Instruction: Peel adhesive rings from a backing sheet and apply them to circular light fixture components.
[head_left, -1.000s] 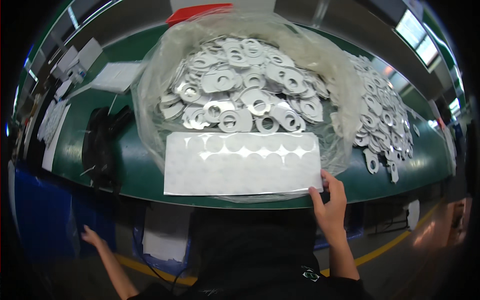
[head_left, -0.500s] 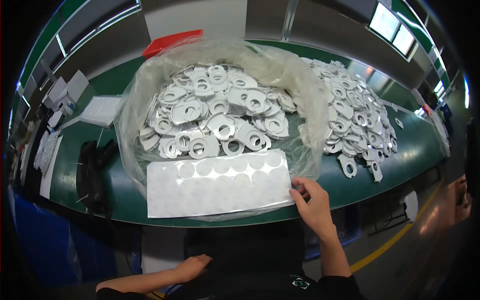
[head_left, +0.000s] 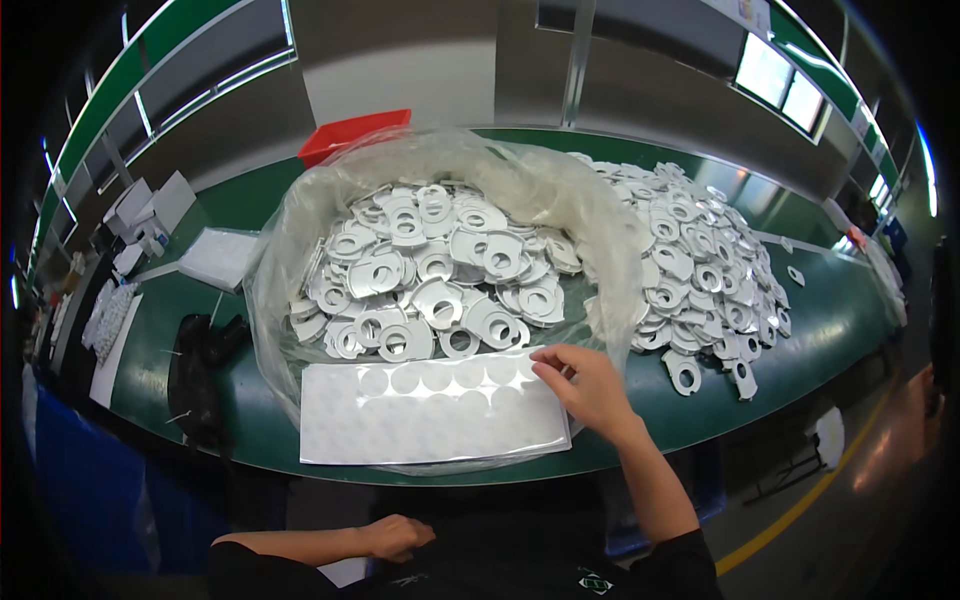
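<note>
A white sheet of round stickers (head_left: 430,420) lies at the table's front edge, over the lip of a clear plastic bag. My right hand (head_left: 590,392) reaches over its right end. Thumb and index finger close together at the sheet's far right corner, by the end of the far row of circles; what is between the fingertips is too small to make out. My left hand (head_left: 398,537) rests low against my dark clothing, its fingers curled, with nothing visible in it. Flat white ring-shaped parts (head_left: 430,275) with central holes are heaped in the bag just beyond the sheet.
The open plastic bag (head_left: 612,250) surrounds the heap. A second pile of ring parts (head_left: 700,260) spreads to the right on the green table (head_left: 660,440). A red bin (head_left: 355,135) stands behind. At left are a flat white pack (head_left: 217,257) and a black object (head_left: 195,375).
My right hand has moved from the sheet's right edge to its far right corner, fingers drawing together. The view has tilted up a little; my left hand stays low.
</note>
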